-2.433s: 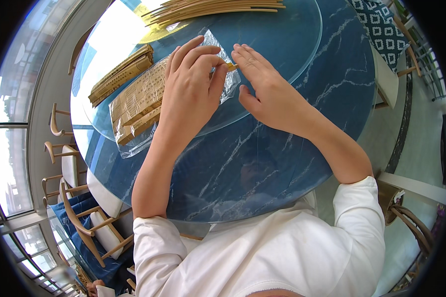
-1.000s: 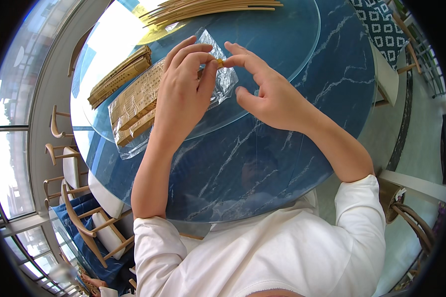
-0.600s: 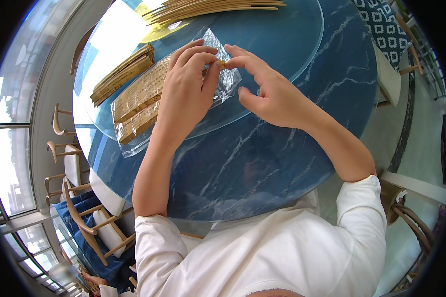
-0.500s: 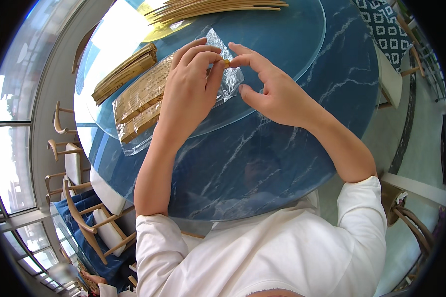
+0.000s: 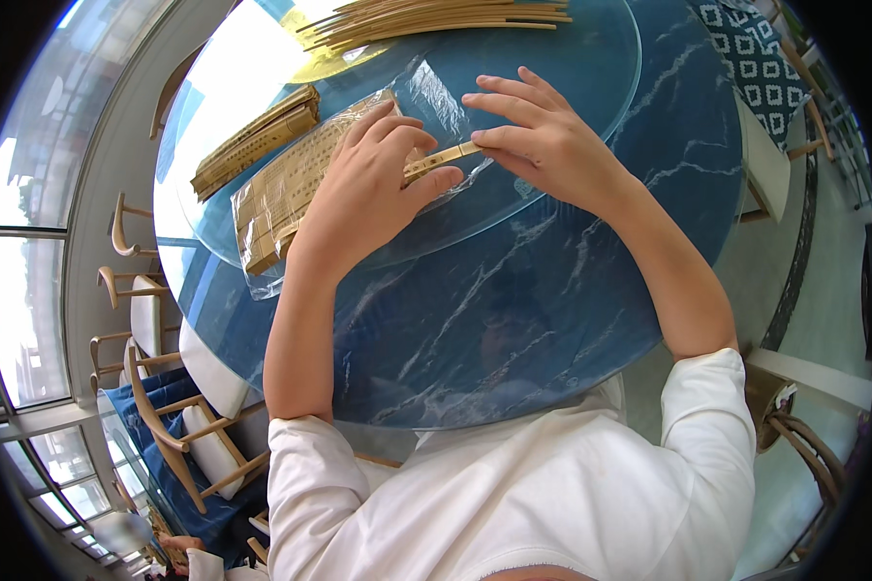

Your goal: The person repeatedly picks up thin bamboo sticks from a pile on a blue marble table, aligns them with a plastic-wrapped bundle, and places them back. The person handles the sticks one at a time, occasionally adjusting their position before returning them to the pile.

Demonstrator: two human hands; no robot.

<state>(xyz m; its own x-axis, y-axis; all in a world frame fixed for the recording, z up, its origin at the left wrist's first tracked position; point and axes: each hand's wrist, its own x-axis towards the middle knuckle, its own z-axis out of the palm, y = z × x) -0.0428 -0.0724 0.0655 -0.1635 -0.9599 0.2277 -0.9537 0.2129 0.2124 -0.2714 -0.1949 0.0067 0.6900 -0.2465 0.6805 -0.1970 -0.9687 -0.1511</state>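
My right hand (image 5: 552, 131) pinches the right end of a narrow tan printed paper sleeve (image 5: 453, 152) between thumb and forefinger, its other fingers spread. The sleeve's left end runs in between the thumb and fingers of my left hand (image 5: 358, 198). My left hand is open, thumb and forefinger apart, over a clear plastic bag (image 5: 269, 283) holding a stack of similar tan printed sleeves (image 5: 279, 201). Part of that stack is hidden under my left hand. Left of the bag lies another pile of tan printed sleeves (image 5: 257, 142).
A bundle of long thin wooden sticks (image 5: 446, 21) lies at the far side, by a yellow round patch (image 5: 329, 63). Under these is a round glass turntable (image 5: 601, 107) on a blue marbled table (image 5: 475, 358). Wooden chairs (image 5: 179, 436) stand at the left.
The sleeve has come out to the right from under my left hand, its end now in my right hand's pinch. My left hand's fingers have parted from their pinch.
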